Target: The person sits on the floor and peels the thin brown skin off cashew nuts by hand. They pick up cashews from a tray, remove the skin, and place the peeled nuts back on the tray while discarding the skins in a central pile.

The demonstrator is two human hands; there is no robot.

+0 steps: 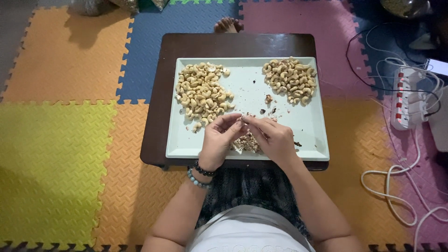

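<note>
A: Where are the hands?

B: Both meet over the near middle of the pale tray point(289, 154). The left hand point(218, 140) and the right hand point(275, 139) have their fingers point(233, 120) pressed together at the tips, pinching one small nut point(242, 120) between them (too small to say whether it is shelled).

A: What lies under them?

B: A heap of brown husk bits point(246, 142), just inside the tray's near rim, partly hidden by the hands.

A: And the rest of the tray?

B: A big pile of pale cashews point(201, 93) along the left side, close to the left rim, and a smaller pile point(290, 79) in the far right corner, almost touching the far rim. The two piles are well apart, with bare tray between them and only a few dark crumbs point(269, 99) there.

A: Room around the tray?

B: The tray nearly fills the dark desk point(233, 45); a strip of wood shows at the far edge and a narrower one on the left. The desk stands on coloured foam floor mats point(56, 154). On the right, white cables point(396, 191) and a power strip point(407, 98) lie on the floor, apart from the desk.
</note>
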